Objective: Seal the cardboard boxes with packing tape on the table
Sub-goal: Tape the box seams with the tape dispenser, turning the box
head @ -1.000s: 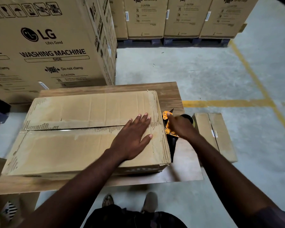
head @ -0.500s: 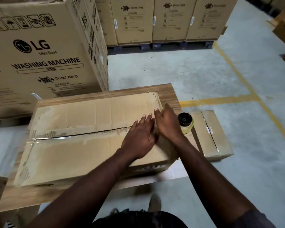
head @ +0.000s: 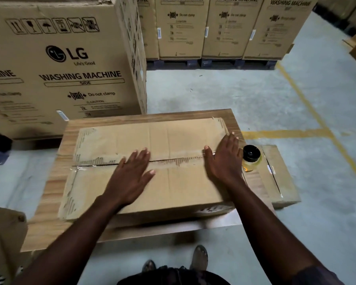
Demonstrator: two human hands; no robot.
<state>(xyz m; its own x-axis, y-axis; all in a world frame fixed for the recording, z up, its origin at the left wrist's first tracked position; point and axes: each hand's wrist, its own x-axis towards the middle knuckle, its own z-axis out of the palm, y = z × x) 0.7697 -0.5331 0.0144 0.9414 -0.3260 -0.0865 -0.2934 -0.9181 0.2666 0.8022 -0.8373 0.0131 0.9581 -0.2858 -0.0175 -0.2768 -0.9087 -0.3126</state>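
A flat, worn cardboard box (head: 183, 188) lies on the wooden table (head: 49, 194), its two top flaps meeting in a seam along its length. My left hand (head: 130, 177) lies flat with straight fingers across the middle of the seam. My right hand (head: 224, 159) presses flat on the seam near the box's right end, where a shiny strip of clear tape shows. The tape dispenser with its black-cored roll (head: 251, 157) stands on the table just right of my right hand; neither hand holds it.
A smaller taped carton (head: 282, 177) sits on the floor against the table's right side. Large washing-machine cartons (head: 60, 64) stand behind the table and along the back on pallets. Another box corner (head: 4, 233) shows at lower left. My feet (head: 199, 258) are below the table edge.
My right hand let go of the tape dispenser and came onto the box's right end. My left hand slid left along the seam. The dispenser now stands free.
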